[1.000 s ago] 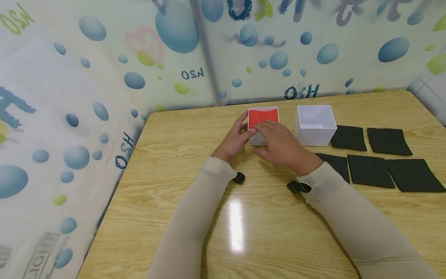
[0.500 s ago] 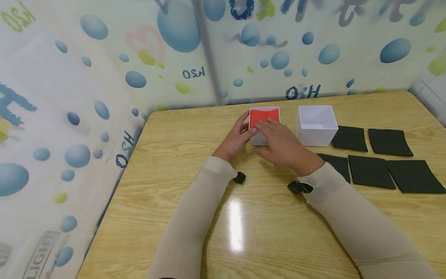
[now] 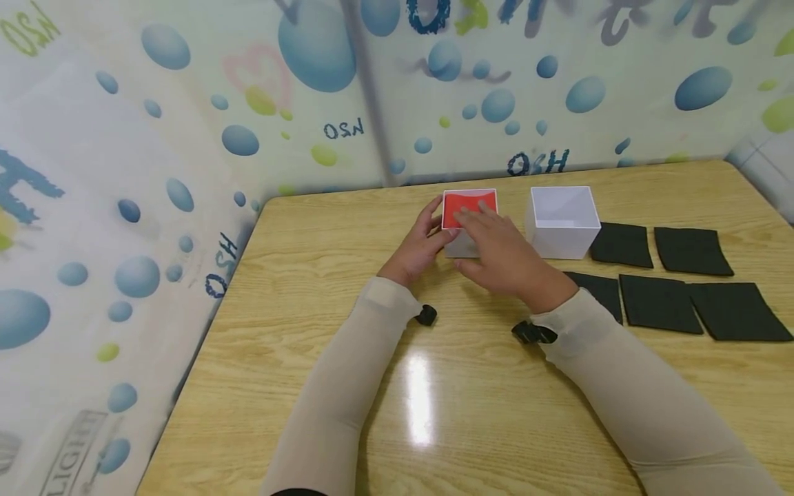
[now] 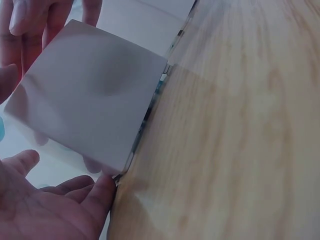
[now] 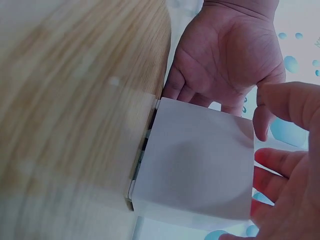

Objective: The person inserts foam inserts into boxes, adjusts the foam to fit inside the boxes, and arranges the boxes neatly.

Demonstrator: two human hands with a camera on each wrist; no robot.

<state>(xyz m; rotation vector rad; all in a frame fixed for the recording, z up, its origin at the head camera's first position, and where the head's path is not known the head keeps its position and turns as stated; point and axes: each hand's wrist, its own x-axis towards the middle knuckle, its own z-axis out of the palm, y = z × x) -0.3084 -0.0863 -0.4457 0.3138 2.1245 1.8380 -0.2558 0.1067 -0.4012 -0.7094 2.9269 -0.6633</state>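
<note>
Uncurled left hand (image 3: pixel 417 251) touches white square box (image 3: pixel 462 246) at its two o'clock; straight-fingered right hand (image 3: pixel 505 258), pressing unevenly, might buckle red soft-looking sheet (image 3: pixel 455 202).

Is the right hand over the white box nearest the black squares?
No, the right hand is over the box holding red material.

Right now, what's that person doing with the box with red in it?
The person's left hand rests against the left side of a white box. Their right hand is over the red piece inside its top. Another white box stands open beside it, with black squares lying on the table.
</note>
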